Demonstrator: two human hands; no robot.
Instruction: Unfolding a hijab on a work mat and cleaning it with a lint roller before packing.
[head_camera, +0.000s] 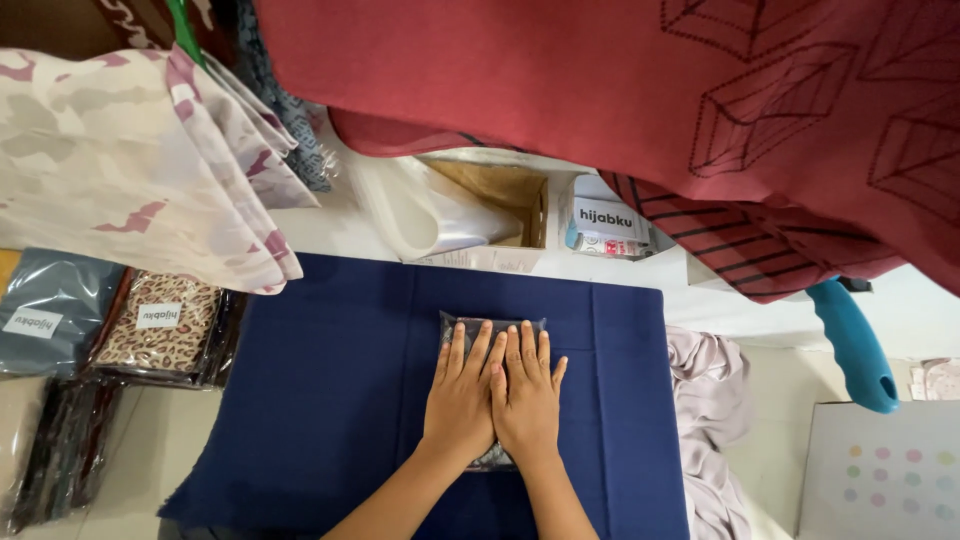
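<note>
Clear plastic packet (492, 326) of dark fabric lies at the middle of the navy cloth (330, 400), long axis running away from the person. The 2 hands, left (460, 392) and right (527, 392), press flat on it side by side, fingers spread, gripping nothing; both lie equally near.

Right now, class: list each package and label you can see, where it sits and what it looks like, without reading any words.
Clear packet: flat under both hands, on the navy cloth; dark contents.
Leopard-print packet: left of the cloth; white rectangular label.
Grey-blue packet: far left; small white label.
Small box: behind the cloth; white with teal edge.
White box: bottom right; pastel dots.
</note>
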